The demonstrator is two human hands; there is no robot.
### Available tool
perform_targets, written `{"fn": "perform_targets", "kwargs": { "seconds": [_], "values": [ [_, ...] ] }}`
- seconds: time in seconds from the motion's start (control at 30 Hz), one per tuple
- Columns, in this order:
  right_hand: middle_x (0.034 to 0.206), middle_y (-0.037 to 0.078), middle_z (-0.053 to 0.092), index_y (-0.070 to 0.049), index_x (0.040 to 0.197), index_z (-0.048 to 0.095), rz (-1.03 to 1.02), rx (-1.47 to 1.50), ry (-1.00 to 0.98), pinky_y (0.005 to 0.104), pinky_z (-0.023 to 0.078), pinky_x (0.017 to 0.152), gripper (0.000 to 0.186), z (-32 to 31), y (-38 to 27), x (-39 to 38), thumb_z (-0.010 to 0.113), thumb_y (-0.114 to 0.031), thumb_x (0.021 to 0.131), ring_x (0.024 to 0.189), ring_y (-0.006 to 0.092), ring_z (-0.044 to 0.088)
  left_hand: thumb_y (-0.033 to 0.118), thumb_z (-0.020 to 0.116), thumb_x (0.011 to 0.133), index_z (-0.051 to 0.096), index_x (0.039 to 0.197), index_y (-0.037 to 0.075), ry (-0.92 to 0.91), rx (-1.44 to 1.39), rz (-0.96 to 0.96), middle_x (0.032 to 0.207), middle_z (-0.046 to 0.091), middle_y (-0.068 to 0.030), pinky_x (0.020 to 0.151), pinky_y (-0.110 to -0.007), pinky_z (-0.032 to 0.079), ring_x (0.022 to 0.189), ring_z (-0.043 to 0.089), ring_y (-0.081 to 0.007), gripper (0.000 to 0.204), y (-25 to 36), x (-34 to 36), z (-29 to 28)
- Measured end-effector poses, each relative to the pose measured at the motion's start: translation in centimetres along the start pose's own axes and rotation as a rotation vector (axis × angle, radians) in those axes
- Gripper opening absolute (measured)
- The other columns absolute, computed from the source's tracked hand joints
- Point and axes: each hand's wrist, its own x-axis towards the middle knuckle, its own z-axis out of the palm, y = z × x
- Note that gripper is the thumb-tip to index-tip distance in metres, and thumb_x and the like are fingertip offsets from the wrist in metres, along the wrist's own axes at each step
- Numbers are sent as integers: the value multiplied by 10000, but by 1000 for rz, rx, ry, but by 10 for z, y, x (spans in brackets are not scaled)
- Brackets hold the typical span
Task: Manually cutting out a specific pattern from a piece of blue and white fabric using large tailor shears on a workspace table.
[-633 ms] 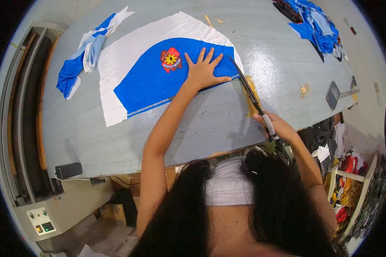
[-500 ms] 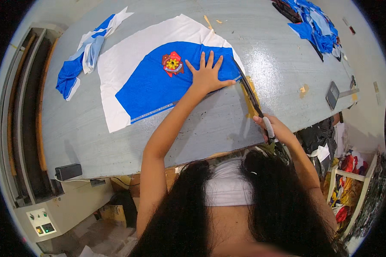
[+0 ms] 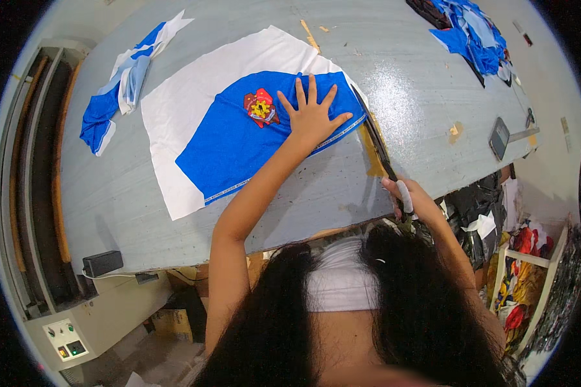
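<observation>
A cut piece of fabric [image 3: 219,142], blue with a wide white border and a red and yellow emblem, lies flat on the table. My left hand [image 3: 311,119] rests on its blue part with the fingers spread, right of the emblem. In my right hand [image 3: 413,198] is a pair of long dark scissors [image 3: 379,145], the handles wrapped in a pale covering. Their blades point away from me along the fabric's right edge, where a thin white strip borders the blue. Whether the blades are apart there is hard to see.
Blue and white fabric scraps [image 3: 119,87] lie at the far left of the grey table [image 3: 290,209]. A heap of blue cloth [image 3: 474,39] is at the far right. A dark device [image 3: 499,138] stands near the right edge, and a black box [image 3: 102,263] sits at the near left corner.
The fabric has turned slightly, its lower left corner coming nearer to me. My left hand has stayed spread on it, moving only a little. The scissors remain along the right edge.
</observation>
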Motion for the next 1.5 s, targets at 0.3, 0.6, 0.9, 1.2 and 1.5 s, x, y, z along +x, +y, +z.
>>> {"fn": "perform_targets", "kwargs": {
  "seconds": [0.3,0.6,0.9,1.2,1.5],
  "values": [
    [516,14,443,-39,718,484,-44,-54,43,252,354,415,473,3,6,2,516,-494,843,424,105,457,752,484,647,323,1347,330,-125,-66,-118,1454,-6,-197,846,-747,-93,1291,-107,-481,833,4,0,-15],
    [512,3,431,-30,749,482,-33,-139,-14,245,378,406,473,-4,9,7,492,-491,857,428,105,476,742,499,649,318,1347,334,-135,-70,-110,1450,6,-209,831,-759,-86,1286,-109,-490,829,3,1,-15],
    [584,35,469,20,817,502,88,-234,-78,265,409,424,583,-1,-21,23,462,-561,839,448,132,518,761,491,631,318,1348,332,-122,-76,-110,1448,20,-216,833,-756,-86,1291,-105,-482,853,3,1,-15],
    [602,59,488,56,849,523,12,-293,-27,276,416,432,616,2,-18,25,464,-557,839,452,143,522,766,482,633,326,1342,338,-113,-71,-112,1445,31,-223,827,-757,-96,1292,-114,-474,843,2,-1,-12],
    [557,50,494,34,849,528,7,-345,8,272,409,413,558,-1,-12,27,480,-522,847,433,139,522,768,483,631,320,1345,337,-109,-68,-107,1443,41,-225,827,-763,-81,1291,-114,-477,849,1,1,-11]
  ]
}}
